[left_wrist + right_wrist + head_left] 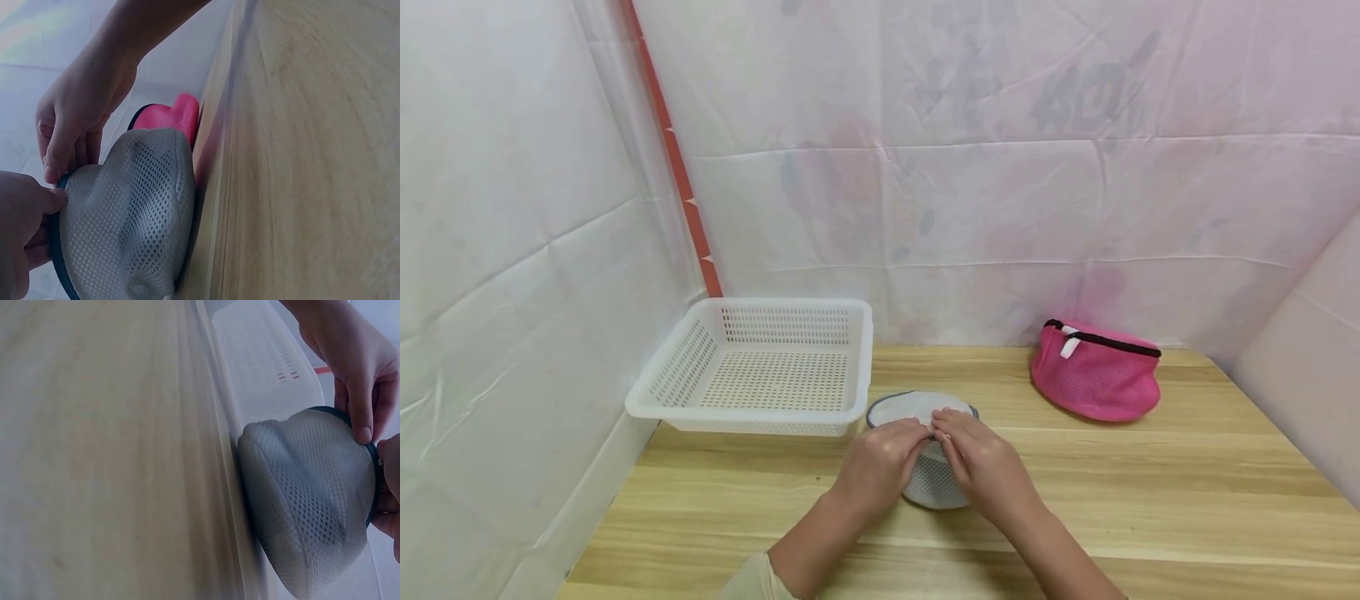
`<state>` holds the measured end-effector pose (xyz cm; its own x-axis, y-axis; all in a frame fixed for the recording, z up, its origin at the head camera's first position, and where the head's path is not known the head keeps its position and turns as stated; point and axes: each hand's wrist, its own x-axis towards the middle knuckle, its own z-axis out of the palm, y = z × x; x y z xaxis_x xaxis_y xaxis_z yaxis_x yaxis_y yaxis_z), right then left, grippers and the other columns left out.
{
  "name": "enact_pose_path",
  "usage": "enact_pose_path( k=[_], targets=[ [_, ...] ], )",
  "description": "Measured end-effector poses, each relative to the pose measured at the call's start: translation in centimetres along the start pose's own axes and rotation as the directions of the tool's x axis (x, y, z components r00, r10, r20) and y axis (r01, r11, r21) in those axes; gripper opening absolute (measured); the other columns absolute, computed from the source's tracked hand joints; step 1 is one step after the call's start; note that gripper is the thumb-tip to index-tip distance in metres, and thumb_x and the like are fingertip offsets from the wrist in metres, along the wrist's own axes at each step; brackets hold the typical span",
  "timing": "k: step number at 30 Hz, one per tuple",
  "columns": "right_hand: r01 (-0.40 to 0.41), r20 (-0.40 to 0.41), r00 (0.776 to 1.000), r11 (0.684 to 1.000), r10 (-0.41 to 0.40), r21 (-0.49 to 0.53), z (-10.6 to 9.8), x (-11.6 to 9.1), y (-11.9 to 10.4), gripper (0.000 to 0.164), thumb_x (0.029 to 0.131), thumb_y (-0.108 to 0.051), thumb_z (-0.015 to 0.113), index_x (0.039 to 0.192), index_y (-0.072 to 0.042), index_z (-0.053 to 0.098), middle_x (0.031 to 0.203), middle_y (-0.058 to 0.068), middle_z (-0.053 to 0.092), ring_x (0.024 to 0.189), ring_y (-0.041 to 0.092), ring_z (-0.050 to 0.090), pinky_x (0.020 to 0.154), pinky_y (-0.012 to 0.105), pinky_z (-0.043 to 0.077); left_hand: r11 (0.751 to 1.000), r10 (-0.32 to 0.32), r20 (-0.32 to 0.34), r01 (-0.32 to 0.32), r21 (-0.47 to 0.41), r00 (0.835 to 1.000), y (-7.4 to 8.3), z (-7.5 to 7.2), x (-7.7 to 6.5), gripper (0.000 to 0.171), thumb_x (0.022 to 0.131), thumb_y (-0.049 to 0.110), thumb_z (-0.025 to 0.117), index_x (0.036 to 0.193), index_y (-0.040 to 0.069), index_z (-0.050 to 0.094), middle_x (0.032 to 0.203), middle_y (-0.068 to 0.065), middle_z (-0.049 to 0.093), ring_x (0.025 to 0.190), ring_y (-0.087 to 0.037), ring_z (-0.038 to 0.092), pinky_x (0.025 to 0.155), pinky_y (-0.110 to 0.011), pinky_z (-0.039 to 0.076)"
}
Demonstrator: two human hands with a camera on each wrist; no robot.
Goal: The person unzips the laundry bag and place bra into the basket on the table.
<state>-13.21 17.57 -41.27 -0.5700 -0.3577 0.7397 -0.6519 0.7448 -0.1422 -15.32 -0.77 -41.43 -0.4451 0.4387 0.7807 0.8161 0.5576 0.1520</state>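
A pale grey mesh zip pouch (936, 485) with a dark edge band sits on the wooden table in front of me. My left hand (880, 462) pinches the band near its middle between thumb and fingers. Right beside it, my right hand (992, 467) pinches the same band, the two sets of fingertips almost meeting. In the left wrist view the pouch's mesh side (128, 219) bulges below the dark band (56, 250). From the right wrist view, the left thumb presses the band (375, 469) close to the right fingers. The fingers hide part of the band.
To the left, a white plastic basket (861, 367) with slotted walls stands near the back wall. A pink mesh pouch (1097, 379) with a black zipper and white pull lies at the back right of the wooden table (1150, 500). White sheeting (1000, 208) encloses the table's back and sides.
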Motion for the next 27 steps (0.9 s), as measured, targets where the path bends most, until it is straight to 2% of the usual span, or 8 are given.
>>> enact_pose_path(
  k=[10, 19, 27],
  targets=[
    [-0.063, -0.003, 0.998, 0.998, 0.063, -0.008, -0.4, -0.1, 1.3, 0.028, 0.08, -0.002, 0.076, 0.107, -0.001, 0.073, 0.11, 0.01, 0.074, 0.105, 0.027, 0.069, 0.091, 0.043, 0.055, 1.0, -0.023, 0.01, 0.023, 0.002, 1.0, -0.5, -0.1, -0.1, 0.009, 0.083, 0.009, 0.077, 0.092, 0.009, 0.075, 0.093, -0.002, 0.076, 0.093, -0.014, 0.073, 0.086, -0.024, 0.058],
    [-0.073, -0.006, 0.997, 0.997, 0.073, -0.016, -0.6, 0.0, 1.6, 0.027, 0.08, -0.002, 0.075, 0.107, -0.002, 0.073, 0.11, 0.009, 0.074, 0.105, 0.027, 0.07, 0.09, 0.042, 0.055, 0.999, -0.03, 0.021, 0.03, 0.021, 0.999, -0.4, -0.3, 0.0, 0.009, 0.083, 0.008, 0.077, 0.092, 0.01, 0.076, 0.093, -0.001, 0.077, 0.092, -0.012, 0.073, 0.086, -0.024, 0.058],
    [-0.073, -0.018, 0.997, 0.997, 0.073, -0.017, -0.4, 0.0, 1.2, 0.025, 0.08, -0.003, 0.075, 0.105, -0.001, 0.073, 0.108, 0.01, 0.074, 0.104, 0.026, 0.07, 0.091, 0.043, 0.055, 0.999, -0.007, 0.001, 0.007, 0.038, 1.0, -0.5, -0.3, 0.1, 0.009, 0.083, 0.009, 0.078, 0.092, 0.009, 0.076, 0.092, -0.001, 0.077, 0.092, -0.013, 0.073, 0.085, -0.024, 0.058]
  ],
)
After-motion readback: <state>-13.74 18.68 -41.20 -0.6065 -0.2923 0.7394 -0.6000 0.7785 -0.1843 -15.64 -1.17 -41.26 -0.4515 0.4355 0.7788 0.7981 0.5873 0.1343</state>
